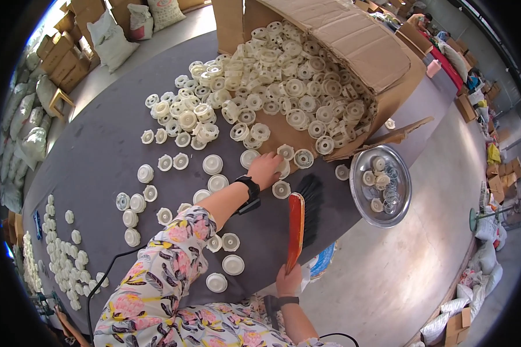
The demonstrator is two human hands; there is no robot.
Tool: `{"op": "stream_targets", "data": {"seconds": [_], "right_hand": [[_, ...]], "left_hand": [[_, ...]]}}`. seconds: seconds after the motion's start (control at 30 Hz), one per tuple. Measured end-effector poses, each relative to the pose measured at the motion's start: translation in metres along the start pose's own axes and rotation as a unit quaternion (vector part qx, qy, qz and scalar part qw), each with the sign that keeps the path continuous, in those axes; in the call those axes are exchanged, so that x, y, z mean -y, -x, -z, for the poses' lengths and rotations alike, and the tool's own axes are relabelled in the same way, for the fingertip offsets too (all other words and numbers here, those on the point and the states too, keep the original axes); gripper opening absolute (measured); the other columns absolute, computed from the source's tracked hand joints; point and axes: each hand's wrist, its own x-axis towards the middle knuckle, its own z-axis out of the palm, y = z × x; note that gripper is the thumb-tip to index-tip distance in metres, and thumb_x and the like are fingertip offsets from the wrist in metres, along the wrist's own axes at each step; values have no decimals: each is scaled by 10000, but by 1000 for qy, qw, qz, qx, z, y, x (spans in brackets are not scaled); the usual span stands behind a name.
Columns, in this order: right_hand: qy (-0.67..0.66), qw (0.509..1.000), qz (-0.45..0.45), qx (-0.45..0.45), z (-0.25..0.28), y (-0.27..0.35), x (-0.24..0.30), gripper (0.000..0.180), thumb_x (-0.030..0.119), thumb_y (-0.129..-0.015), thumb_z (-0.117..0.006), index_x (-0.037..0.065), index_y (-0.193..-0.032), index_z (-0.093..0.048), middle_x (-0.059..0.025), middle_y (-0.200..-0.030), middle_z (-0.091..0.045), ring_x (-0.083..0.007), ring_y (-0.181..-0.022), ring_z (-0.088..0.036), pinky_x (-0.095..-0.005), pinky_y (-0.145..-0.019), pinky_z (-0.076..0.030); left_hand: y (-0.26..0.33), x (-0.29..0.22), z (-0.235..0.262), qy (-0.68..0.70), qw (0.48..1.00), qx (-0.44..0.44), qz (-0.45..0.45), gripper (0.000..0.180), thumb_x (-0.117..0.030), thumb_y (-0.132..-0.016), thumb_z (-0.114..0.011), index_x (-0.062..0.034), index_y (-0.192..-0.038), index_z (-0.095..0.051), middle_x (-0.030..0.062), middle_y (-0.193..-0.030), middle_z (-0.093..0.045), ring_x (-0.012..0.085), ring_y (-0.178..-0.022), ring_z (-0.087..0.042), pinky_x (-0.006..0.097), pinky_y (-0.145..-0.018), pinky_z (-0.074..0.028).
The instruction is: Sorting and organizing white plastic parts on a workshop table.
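- Tipped cardboard box (353,52), far: spills white plastic discs (283,87) across table (98,156).
- Steel bowl (400,199), right: discs, wire rings.
- Left hand (264,169): fingers closed on a disc (283,168) at box mouth.
- Right hand (289,281): fingers gripping orange brush (296,222).

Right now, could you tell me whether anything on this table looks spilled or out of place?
Yes. The cardboard box lies tipped on its side, and white plastic parts have spilled from its mouth across the grey table. The left hand reaches into them; the right hand holds a brush.

Round metal tray (358,199) holding small parts, stuffed white sacks (113,40), stacked cardboard boxes (61,49), concrete floor (388,272)
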Motion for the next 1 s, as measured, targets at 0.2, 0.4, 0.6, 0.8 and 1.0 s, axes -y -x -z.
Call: {"op": "stream_targets", "data": {"seconds": [0.2,0.4,0.6,0.8,1.0], "right_hand": [[2,1000,2,2,1,1,0,186,144,-789,-584,24,-920,-529,-202,-786,-576,-412,-744,-569,-466,-629,-441],[5,1000,16,11,3,3,3,188,154,-805,-566,13,-920,-517,-217,-789,-562,-422,-756,-559,-454,-651,-438],[30,999,44,9,-1,3,-5,209,133,-791,-568,4,-947,-515,-205,-803,-556,-413,-760,-559,-469,-656,-439],[31,997,67,13,-4,1,-10,216,142,-802,-556,-8,-947,-497,-222,-830,-556,-421,-764,-555,-465,-657,-443],[43,995,87,15,-3,1,-9,244,151,-804,-561,-15,-971,-497,-223,-832,-564,-411,-764,-565,-459,-660,-447]], "left_hand": [[-1,-1,-14,-113,991,68,-22,312,-128,-720,-620,-85,-1028,-590,94,-1113,-553,260,-1056,-519,394,-884,-404],[31,-4,-6,-67,970,44,-230,279,-147,-693,-612,-95,-967,-608,61,-1019,-567,224,-1002,-517,351,-841,-394],[68,-14,-19,-108,978,92,-154,237,-124,-693,-604,-91,-927,-623,71,-928,-594,239,-967,-537,354,-820,-409],[138,49,79,442,865,43,234,93,-117,-827,-598,-55,-896,-609,16,-817,-593,121,-768,-569,268,-684,-472],[259,73,112,531,744,89,396,146,-140,-835,-631,-55,-944,-584,-10,-818,-590,80,-712,-563,225,-651,-470]]}}
